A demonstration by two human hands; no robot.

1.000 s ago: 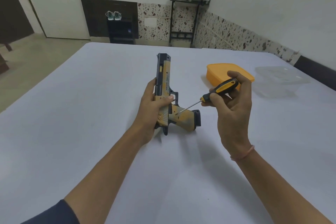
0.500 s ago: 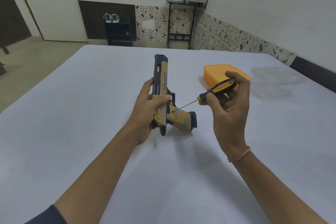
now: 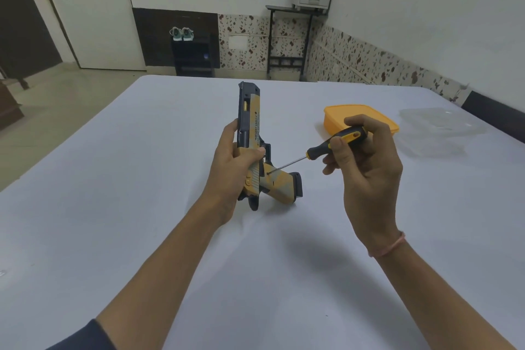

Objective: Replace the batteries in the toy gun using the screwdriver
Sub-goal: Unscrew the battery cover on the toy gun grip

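Rolled a little, black-and-yellow plastic screwdriver (image 3: 338,142), pinched by right hand (image 3: 369,176), pokes yellow toy gun (image 3: 251,128) that left hand (image 3: 227,170) grips.

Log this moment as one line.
left hand: holds toy gun | right hand: grips screwdriver, tip on gun's grip | beyond: orange container, clear container

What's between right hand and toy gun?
Head view: the thin shaft of the black-and-yellow screwdriver the right hand holds, tip on the yellow-and-black plastic toy gun.
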